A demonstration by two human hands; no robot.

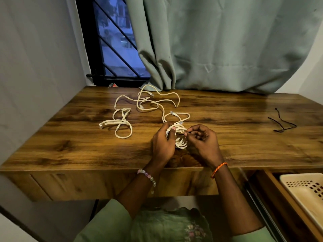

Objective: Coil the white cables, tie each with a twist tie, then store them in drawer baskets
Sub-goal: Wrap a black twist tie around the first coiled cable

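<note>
Wooden desk (pixel 227 145) under inspection, curtain (pixel 227 41) drawn behind. Drawer (pixel 272 198) open at lower right, with cream basket (pixel 297 180) inside, empty as far as visible. Loose white cables (pixel 139 105) sprawled uncoiled across far centre of desk. Coiled cable (pixel 180 143) held upright near front edge, between both hands. Left hand (pixel 161 145) closed around coil, clamping loops. Right hand (pixel 202 144) pinched at top of coil, fingertips closed on something thin; probably a twist tie, though too small to confirm. Dark ties (pixel 283 123) lying well apart at right. Step in hand: binding first coil. Next move: twisting tie ends tight without letting loops spring, then placing in basket.
</note>
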